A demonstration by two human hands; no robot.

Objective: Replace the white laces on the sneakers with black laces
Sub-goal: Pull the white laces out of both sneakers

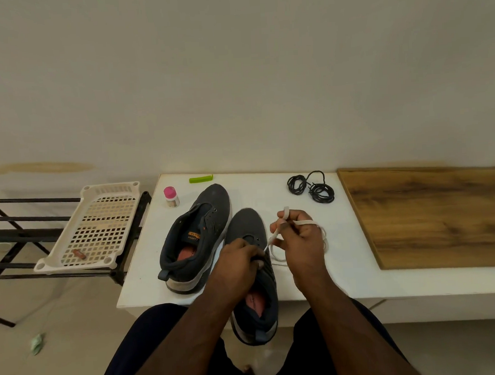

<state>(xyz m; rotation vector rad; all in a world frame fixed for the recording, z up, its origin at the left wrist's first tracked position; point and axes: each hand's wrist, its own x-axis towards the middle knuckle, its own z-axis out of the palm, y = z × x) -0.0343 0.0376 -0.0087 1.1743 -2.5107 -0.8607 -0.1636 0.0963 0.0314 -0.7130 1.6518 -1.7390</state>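
We see two dark grey sneakers on a white table [345, 271] at the lower centre of the frame. The left sneaker [197, 236] stands with no lace visible and its toe pointing toward the wall. The right sneaker [256, 273] overhangs the near table edge at the heel. Our left hand [238, 262] grips this shoe at the throat, fingers curled over the tongue. Our right hand [300, 242] is clenched around the white lace [274, 234], which loops over the fingers and runs down to the eyelets. The black laces [312, 187] lie coiled near the far table edge, upper right of the shoes and well apart from them. A wooden board [442, 214] covers the table's right side. A green clip [201, 179] and a pink-capped bottle [171, 197] sit at the far left corner.
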